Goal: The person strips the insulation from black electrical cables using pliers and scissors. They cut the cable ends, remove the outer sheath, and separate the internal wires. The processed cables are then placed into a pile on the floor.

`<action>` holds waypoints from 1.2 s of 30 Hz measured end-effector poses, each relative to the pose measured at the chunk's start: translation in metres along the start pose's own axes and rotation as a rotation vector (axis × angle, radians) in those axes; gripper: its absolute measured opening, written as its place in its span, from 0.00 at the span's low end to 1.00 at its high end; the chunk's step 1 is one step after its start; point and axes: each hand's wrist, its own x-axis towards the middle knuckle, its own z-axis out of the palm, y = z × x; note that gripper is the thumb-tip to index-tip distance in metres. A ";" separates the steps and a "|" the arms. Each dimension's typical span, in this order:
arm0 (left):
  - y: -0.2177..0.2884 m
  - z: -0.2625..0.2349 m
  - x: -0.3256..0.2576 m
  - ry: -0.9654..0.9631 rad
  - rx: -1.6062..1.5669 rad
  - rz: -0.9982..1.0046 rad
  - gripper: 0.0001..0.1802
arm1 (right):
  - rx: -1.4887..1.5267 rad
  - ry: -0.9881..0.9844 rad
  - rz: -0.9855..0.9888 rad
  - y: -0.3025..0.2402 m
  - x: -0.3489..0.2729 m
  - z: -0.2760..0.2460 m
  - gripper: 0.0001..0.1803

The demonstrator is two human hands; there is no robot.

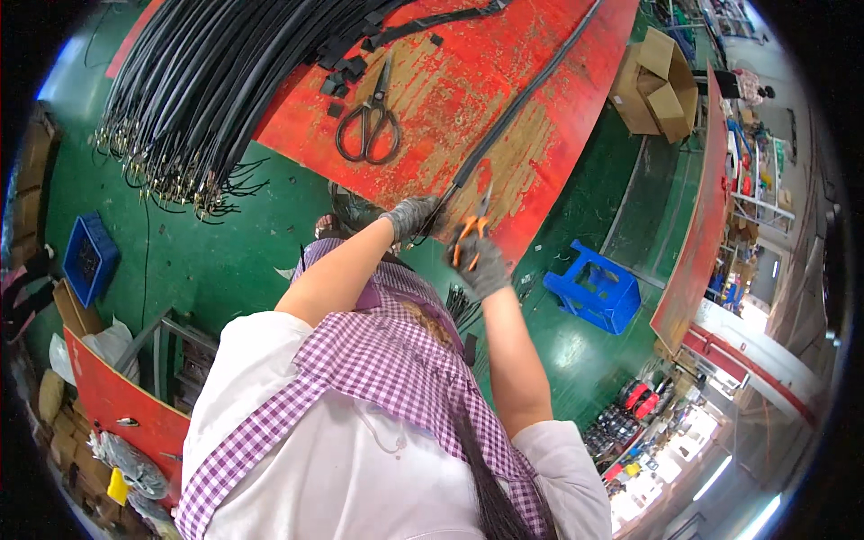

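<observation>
My left hand [410, 219], in a grey glove, is closed round the near end of a long black cable [486, 141] at the table's front edge. From there the cable runs up and right across the worn red table [432, 99]. Just right of it, my gloved right hand [483, 267] is wrapped round orange-handled pliers [472, 227], their jaws pointing up and away from me. Black-handled scissors [368, 126] lie with blades pointing away on the table, near several small black pieces [340, 79].
A thick bundle of black cables [216, 81] hangs over the table's left side, wire ends dangling. A blue plastic stool [594, 288] stands on the green floor to the right, below an opened cardboard box [655, 85]. At the left sits a blue bin [90, 259].
</observation>
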 end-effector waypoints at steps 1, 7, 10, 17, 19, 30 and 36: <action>0.000 0.000 -0.003 -0.021 -0.001 0.001 0.17 | -0.319 0.207 -0.108 -0.010 0.016 -0.001 0.18; 0.001 -0.007 -0.016 -0.067 -0.098 -0.099 0.16 | -0.986 0.551 -0.298 -0.074 0.090 0.017 0.17; 0.002 -0.020 -0.023 -0.072 -0.122 -0.039 0.13 | -0.643 0.422 -0.131 -0.055 0.060 0.039 0.17; -0.001 -0.014 -0.017 -0.032 -0.087 -0.004 0.13 | -0.229 0.143 0.272 0.002 0.014 0.002 0.19; 0.000 -0.017 -0.020 -0.042 -0.031 0.058 0.13 | -0.204 0.182 0.296 0.006 0.013 0.000 0.19; -0.009 -0.010 -0.010 -0.031 -0.142 0.029 0.12 | -0.225 0.306 0.337 0.002 0.033 -0.018 0.26; -0.012 -0.010 -0.006 -0.001 -0.083 0.019 0.10 | -0.276 0.324 0.066 0.014 0.040 -0.004 0.27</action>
